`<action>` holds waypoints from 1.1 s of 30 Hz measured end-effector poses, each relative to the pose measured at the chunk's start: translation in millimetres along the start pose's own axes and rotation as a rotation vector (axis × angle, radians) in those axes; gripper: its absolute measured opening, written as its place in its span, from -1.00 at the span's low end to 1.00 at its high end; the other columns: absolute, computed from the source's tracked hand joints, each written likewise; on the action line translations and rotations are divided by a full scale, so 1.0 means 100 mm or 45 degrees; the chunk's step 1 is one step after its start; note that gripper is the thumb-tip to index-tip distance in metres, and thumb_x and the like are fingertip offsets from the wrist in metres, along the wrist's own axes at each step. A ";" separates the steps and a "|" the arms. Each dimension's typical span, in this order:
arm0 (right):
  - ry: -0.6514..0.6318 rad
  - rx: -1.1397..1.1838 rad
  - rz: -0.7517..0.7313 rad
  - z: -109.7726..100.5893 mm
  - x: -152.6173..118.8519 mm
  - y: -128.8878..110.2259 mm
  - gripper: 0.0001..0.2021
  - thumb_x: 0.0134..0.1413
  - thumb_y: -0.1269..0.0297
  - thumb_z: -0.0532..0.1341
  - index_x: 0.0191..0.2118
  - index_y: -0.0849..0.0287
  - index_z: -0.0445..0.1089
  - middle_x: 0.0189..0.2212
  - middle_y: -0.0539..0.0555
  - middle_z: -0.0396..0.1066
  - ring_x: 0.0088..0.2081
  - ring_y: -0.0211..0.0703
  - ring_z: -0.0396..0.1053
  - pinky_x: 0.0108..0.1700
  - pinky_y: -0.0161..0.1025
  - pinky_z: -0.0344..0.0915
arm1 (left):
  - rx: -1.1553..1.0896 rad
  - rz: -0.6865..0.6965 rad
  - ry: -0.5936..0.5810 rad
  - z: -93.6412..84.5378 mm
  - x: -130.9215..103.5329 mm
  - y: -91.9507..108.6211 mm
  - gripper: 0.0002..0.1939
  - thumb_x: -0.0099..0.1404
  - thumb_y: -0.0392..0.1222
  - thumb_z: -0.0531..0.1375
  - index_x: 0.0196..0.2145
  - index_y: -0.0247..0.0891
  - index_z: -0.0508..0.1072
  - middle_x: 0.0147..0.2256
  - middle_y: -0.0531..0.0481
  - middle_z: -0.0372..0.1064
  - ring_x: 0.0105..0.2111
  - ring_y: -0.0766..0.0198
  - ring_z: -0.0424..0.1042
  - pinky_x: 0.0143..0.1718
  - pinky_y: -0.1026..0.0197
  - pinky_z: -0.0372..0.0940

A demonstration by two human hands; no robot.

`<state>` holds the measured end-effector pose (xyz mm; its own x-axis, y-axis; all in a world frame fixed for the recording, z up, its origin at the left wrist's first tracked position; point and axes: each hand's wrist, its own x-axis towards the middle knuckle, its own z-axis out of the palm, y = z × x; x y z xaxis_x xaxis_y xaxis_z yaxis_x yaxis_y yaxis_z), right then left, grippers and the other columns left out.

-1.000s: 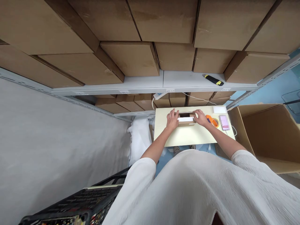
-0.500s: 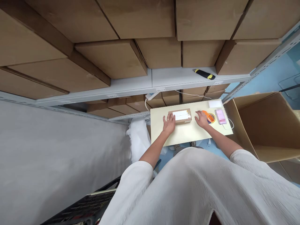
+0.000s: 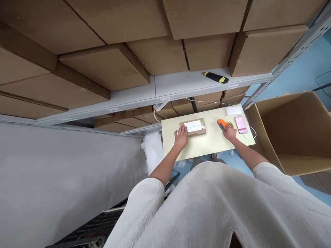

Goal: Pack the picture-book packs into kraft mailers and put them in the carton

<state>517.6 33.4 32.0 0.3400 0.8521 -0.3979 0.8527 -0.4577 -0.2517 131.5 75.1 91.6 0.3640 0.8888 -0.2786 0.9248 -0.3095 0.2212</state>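
A small cardboard box (image 3: 202, 130) with a white label (image 3: 193, 126) lies on the pale table (image 3: 209, 146). My left hand (image 3: 181, 137) rests flat on the box's left end, fingers spread over the edge of the label. To the right of the box, my right hand (image 3: 229, 132) is wrapped round the handle of an orange tape dispenser (image 3: 221, 122). The roll of tape in it shows only partly above my fingers.
A pink phone (image 3: 241, 124) and a white block (image 3: 234, 110) sit at the table's right end, by a white cable. A large open carton (image 3: 297, 137) stands to the right. Overhead, a shelf (image 3: 178, 84) holds several boxes and a black-yellow utility knife (image 3: 216, 77).
My right hand has gone from lying open beside the tape dispenser to gripping it, and the dispenser has turned. My left hand stays on the box. The view has shifted slightly.
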 end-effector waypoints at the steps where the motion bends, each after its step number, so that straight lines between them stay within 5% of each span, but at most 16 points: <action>1: -0.024 -0.033 0.006 0.00 0.00 -0.01 -0.62 0.46 0.10 0.12 0.19 0.14 0.50 -0.08 0.28 0.55 0.03 0.26 0.45 0.11 0.10 0.22 | 0.015 -0.009 -0.007 0.01 0.00 0.00 -0.23 0.57 -0.27 -0.09 0.67 -0.28 -0.06 0.63 -0.35 -0.11 0.62 -0.18 -0.04 0.53 -0.39 -0.07; 7: -0.106 -0.142 -0.011 -0.10 -0.01 -0.06 -0.61 0.38 0.30 0.13 0.22 0.25 0.46 0.01 0.33 0.54 0.08 0.23 0.39 0.11 0.05 0.14 | 0.040 -0.053 -0.027 0.06 0.01 0.00 -0.27 0.61 -0.26 -0.16 0.66 -0.29 -0.01 0.65 -0.30 -0.17 0.64 -0.12 -0.10 0.56 -0.38 -0.11; 16: -0.003 0.158 -0.129 -0.60 0.00 -0.25 -0.54 0.41 0.15 0.07 0.24 0.18 0.51 0.12 0.36 0.57 0.16 0.36 0.41 0.19 0.18 0.25 | -0.033 -0.043 -0.003 0.10 0.06 -0.06 -0.28 0.61 -0.25 -0.12 0.65 -0.24 0.04 0.65 -0.29 -0.16 0.63 -0.16 -0.09 0.54 -0.41 -0.07; 23: -0.204 0.879 -0.416 -1.00 0.02 -0.87 -0.66 0.20 0.01 0.21 -0.09 0.11 0.57 -0.14 0.12 0.61 -0.06 0.12 0.47 0.06 -0.04 0.36 | -0.095 -0.039 0.056 0.13 0.07 -0.06 -0.29 0.60 -0.25 -0.09 0.63 -0.20 0.10 0.64 -0.27 -0.11 0.62 -0.15 -0.06 0.52 -0.38 0.00; 29: -0.442 1.064 -0.574 -0.85 -0.06 -1.58 -0.66 0.06 -0.01 0.29 -0.16 0.11 0.57 -0.20 0.06 0.59 -0.10 0.04 0.46 0.07 -0.06 0.36 | -0.174 -0.005 0.110 0.14 0.06 -0.08 -0.31 0.62 -0.22 -0.11 0.62 -0.20 0.14 0.63 -0.27 -0.04 0.61 -0.14 -0.03 0.52 -0.41 -0.01; 33: -0.420 0.979 -0.604 -0.74 -0.05 -1.78 -0.69 0.04 0.02 0.28 -0.15 0.09 0.51 -0.25 0.05 0.54 -0.16 0.00 0.44 0.02 -0.06 0.36 | -0.208 0.003 0.140 0.14 0.05 -0.08 -0.31 0.61 -0.22 -0.11 0.63 -0.19 0.14 0.63 -0.25 -0.06 0.61 -0.14 -0.04 0.52 -0.43 -0.02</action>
<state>393.5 129.1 143.7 -0.2023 0.9309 -0.3042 0.3398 -0.2246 -0.9133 127.4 77.3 75.1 0.3434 0.9225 -0.1764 0.8907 -0.2603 0.3727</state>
